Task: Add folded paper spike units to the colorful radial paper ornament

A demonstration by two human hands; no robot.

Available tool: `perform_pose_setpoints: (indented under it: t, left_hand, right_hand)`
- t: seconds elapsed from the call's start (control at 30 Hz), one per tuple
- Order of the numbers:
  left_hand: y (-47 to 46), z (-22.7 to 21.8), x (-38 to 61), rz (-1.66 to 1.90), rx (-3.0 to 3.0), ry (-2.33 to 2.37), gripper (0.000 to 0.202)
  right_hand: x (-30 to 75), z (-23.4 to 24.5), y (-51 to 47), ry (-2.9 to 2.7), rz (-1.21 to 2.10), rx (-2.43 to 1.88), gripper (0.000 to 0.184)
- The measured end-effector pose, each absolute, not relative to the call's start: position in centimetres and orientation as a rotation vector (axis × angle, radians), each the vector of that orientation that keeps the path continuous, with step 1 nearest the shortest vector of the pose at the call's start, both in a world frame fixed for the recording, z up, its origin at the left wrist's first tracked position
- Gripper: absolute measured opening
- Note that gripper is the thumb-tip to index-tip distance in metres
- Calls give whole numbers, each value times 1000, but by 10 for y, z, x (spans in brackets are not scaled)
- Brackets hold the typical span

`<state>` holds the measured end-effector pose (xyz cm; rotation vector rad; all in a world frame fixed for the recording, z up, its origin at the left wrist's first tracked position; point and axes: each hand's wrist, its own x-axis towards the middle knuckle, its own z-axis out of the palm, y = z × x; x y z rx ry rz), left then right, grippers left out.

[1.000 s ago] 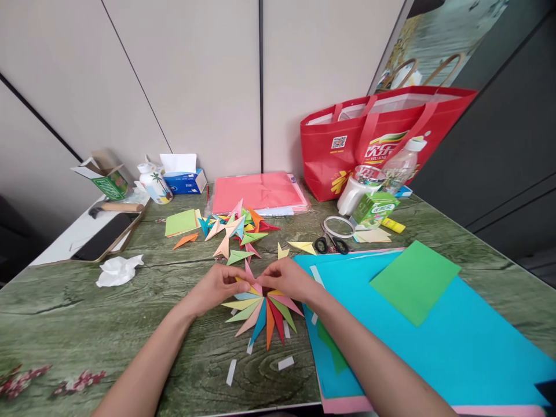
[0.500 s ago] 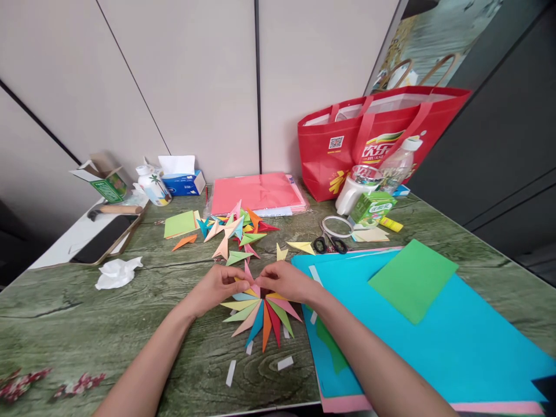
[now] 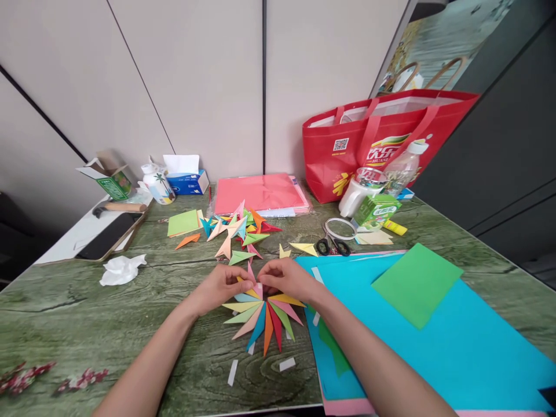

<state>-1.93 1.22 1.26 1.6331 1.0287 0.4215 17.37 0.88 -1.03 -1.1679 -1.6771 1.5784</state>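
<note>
A fan-like ring of folded paper points (image 3: pixel 268 325) in many colours lies on the table in front of me. At its far side my left hand (image 3: pixel 223 289) pinches a pink folded paper piece (image 3: pixel 257 289). A small white patch shows on that piece, between the hands. Close beside it, my right hand (image 3: pixel 290 279) has its thumb and fingers pressed together over the ring; what they hold is hidden. Just beyond both hands is a pile of loose folded paper pieces (image 3: pixel 237 231). White paper strips (image 3: pixel 233 372) lie near the ring.
Blue paper sheets (image 3: pixel 391 359) with a green square (image 3: pixel 419 284) cover the right side. Scissors (image 3: pixel 333 246), a tape roll (image 3: pixel 341 229), a green box (image 3: pixel 377 212) and a red bag (image 3: pixel 330 145) stand behind. Crumpled tissue (image 3: pixel 123 270) and a phone (image 3: pixel 108 236) lie left.
The view has shifted slightly, moving everything a little to the right. My right fingers have drawn slightly away from the left ones, and a white patch now shows on the pink piece.
</note>
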Motion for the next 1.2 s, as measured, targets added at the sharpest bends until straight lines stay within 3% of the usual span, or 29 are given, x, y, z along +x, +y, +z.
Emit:
perform_pose_setpoints:
  t: [0.27,0.53,1.2]
  left_hand:
    - [11,12,-16,399,1667,1046,38]
    - [11,9,-16,410,1667,1053,41]
    - [14,3,-19,398,1636,1048,41]
  right_hand:
    - [172,-13,6,-1922,1267,-1212,10]
    - [176,-10,5,-1982,1310,-1107,7]
    - [172,0,1,-2362,782,-1138,19]
